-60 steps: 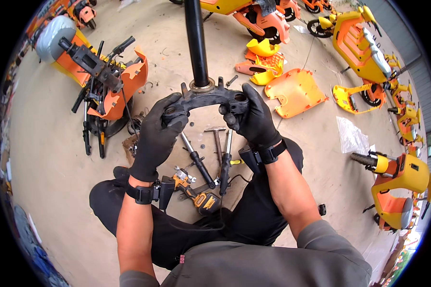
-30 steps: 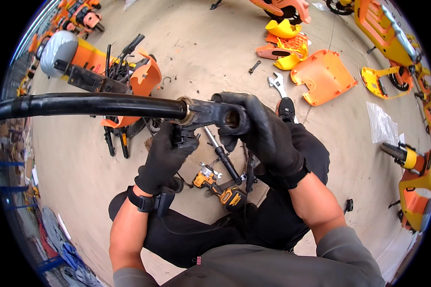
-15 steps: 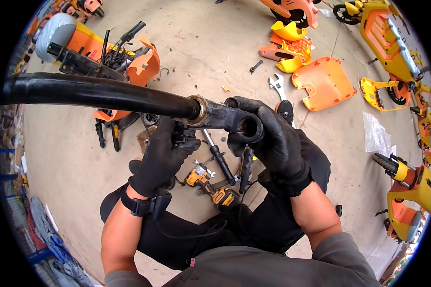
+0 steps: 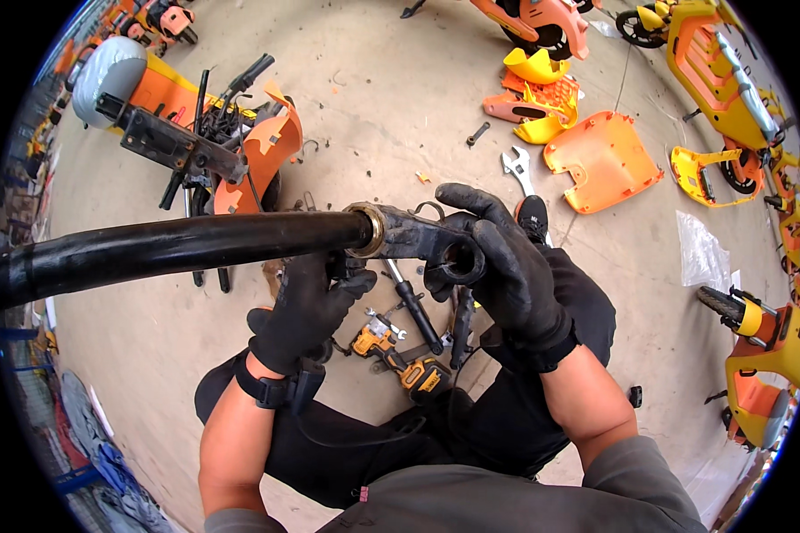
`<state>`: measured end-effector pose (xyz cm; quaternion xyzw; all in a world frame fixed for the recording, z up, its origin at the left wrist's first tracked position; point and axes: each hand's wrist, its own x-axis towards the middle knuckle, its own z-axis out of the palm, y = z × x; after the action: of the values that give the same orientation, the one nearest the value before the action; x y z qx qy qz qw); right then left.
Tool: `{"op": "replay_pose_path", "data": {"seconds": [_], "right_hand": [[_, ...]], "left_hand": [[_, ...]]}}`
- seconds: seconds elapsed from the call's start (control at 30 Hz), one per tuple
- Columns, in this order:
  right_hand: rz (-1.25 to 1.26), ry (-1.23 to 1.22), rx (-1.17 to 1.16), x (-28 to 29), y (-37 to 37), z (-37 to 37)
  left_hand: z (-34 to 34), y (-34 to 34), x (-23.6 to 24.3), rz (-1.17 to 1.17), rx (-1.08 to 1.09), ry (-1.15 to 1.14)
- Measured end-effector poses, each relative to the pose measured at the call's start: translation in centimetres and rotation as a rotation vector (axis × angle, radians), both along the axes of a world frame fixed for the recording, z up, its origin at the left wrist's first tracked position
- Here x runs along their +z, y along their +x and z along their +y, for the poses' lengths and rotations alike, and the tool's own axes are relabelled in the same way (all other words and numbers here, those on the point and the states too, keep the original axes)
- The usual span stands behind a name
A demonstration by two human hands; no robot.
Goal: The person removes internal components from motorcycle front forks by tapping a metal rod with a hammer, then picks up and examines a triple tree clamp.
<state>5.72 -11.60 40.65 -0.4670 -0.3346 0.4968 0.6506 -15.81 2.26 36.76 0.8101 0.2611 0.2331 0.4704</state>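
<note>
I hold a long black steering stem point(image 4: 196, 247) whose right end joins a black fork crown point(image 4: 418, 238) with a brass-coloured ring at the joint. My left hand point(image 4: 307, 302), in a black glove, is curled around the crown's underside near the ring, and its fingertips are partly hidden. At the crown's right end, my gloved right hand point(image 4: 516, 266) grips around the round open clamp hole, its upper fingers partly stretched over the top. A thin curved strip point(image 4: 433, 209) stands up from the crown beside those fingers.
Between my legs lie a yellow-black cordless power tool point(image 4: 396, 355) and a fork tube point(image 4: 418, 315). Beyond my shoe is an adjustable wrench point(image 4: 518, 169). Orange panels point(image 4: 603, 160) lie far right; a partly dismantled scooter point(image 4: 187, 133) stands far left. More scooters point(image 4: 769, 364) line the right.
The stem's left end has swung lower in view, uncovering more of the dismantled scooter. My right fingers have lifted and spread a little, and the thin strip now shows above the crown.
</note>
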Motion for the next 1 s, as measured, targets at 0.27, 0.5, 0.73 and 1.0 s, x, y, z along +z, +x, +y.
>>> {"op": "replay_pose_path", "data": {"seconds": [0.27,0.5,0.73,1.0], "right_hand": [[-0.112,-0.015,0.012,0.4,0.4,-0.1],[0.07,-0.148,-0.081,-0.2,0.3,0.7],[-0.426,-0.026,-0.161,-2.2,1.3,0.3],[-0.237,-0.057,-0.233,-1.7,0.9,1.0]], "left_hand": [[-0.2,0.2,1.3,0.079,-0.024,-0.081],[-0.8,1.2,3.0,0.095,0.006,0.048],[-1.6,2.1,2.8,0.074,-0.014,0.216],[-1.9,2.1,3.0,0.027,-0.013,0.274]]}}
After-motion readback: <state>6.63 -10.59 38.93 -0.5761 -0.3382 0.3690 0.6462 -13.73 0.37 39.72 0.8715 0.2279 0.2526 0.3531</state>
